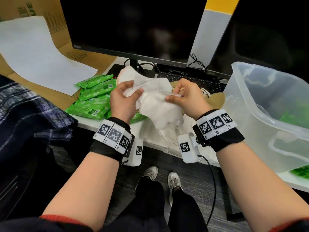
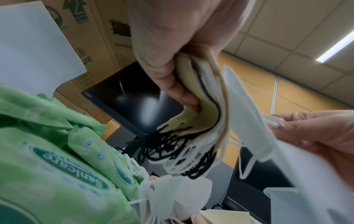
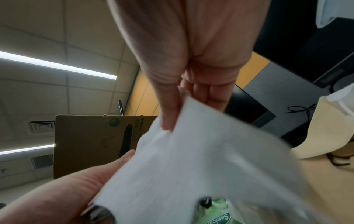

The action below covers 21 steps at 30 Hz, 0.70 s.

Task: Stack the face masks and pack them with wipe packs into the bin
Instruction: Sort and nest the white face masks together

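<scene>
My left hand [image 1: 132,92] grips a stack of face masks [image 2: 208,109], beige and white, with black and white ear loops hanging below. My right hand [image 1: 173,96] pinches the edge of a white mask [image 1: 158,104] that lies against the stack's top. In the right wrist view, thumb and fingers of my right hand [image 3: 182,112] clamp that white mask [image 3: 191,166]. Green wipe packs [image 1: 93,99] lie heaped on the desk left of my hands. The clear plastic bin [image 1: 250,91] stands at the right, tilted, with green packs showing inside.
More white masks [image 1: 167,133] lie at the desk's front edge below my hands, and beige masks [image 1: 216,99] lie beside the bin. Two dark monitors [image 1: 133,25] and a keyboard [image 1: 192,79] stand behind. Cardboard with a white sheet [image 1: 33,52] sits at the left.
</scene>
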Tool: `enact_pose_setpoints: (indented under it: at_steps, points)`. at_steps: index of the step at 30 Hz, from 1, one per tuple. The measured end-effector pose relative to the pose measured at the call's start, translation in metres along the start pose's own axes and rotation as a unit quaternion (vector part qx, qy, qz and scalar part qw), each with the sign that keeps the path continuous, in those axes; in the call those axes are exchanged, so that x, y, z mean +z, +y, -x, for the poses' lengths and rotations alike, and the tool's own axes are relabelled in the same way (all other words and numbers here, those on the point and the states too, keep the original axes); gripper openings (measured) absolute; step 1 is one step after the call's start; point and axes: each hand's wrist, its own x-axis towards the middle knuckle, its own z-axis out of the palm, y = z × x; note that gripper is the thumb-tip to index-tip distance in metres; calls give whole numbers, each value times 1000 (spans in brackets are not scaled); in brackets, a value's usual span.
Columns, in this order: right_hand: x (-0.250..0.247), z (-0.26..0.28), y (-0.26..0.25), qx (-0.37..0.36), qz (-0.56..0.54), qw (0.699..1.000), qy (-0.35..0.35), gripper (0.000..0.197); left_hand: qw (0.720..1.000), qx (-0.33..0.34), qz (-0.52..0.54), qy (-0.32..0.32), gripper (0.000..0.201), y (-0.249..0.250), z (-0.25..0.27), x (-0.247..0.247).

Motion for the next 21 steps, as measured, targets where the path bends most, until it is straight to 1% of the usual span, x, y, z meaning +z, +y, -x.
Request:
enact_pose_setpoints:
  at_steps: [2, 4, 6, 8, 9, 10, 11, 12, 13, 14, 16, 18, 19, 20, 21]
  points:
    - [-2, 1, 3, -4, -25, 1000, -9, 33, 999, 42, -12, 7, 35, -2, 0, -2]
    - [-6, 0, 7, 1, -43, 999, 7, 39, 997, 72, -18, 14, 40, -2, 1, -4]
    - [-14, 0, 5, 17, -31, 997, 62, 37, 996, 86, -31, 9, 39, -5, -1, -7]
    - [-23, 0, 1, 41, -9, 987, 155, 35, 996, 75, -54, -14, 36, -5, -3, -9]
    - [-28, 0, -1, 37, -11, 976, 212, 34, 996, 63, -61, -33, 36, -5, -3, -9]
    - [-30, 1, -5, 20, -41, 966, 255, 33, 995, 54, -65, -58, 34, -4, -3, -9]
    - [-32, 3, -10, -12, -79, 957, 279, 31, 993, 45, -71, -83, 29, -3, 0, -8]
    - [-32, 6, -17, -38, -104, 956, 273, 30, 991, 43, -75, -103, 23, -1, 2, -6]
    - [-30, 7, -21, -64, -104, 962, 246, 30, 989, 40, -79, -116, 19, -1, 4, -5]
    - [-27, 9, -24, -85, -86, 973, 196, 29, 988, 39, -77, -126, 19, 0, 5, -3]
    - [-18, 12, -26, -97, -60, 992, 54, 31, 989, 24, -62, -130, 21, 3, 8, 1]
    - [-11, 18, -24, -88, -49, 991, -91, 32, 993, -17, -6, -119, 16, 6, 9, 2]
    - [-9, 21, -23, -81, -23, 987, -138, 31, 992, -37, 25, -116, 15, 9, 10, 2]
    - [-8, 24, -23, -77, -1, 983, -164, 29, 990, -48, 49, -120, 13, 11, 11, 1]
    - [-8, 26, -22, -80, 8, 981, -178, 25, 989, -45, 50, -130, 10, 11, 12, 0]
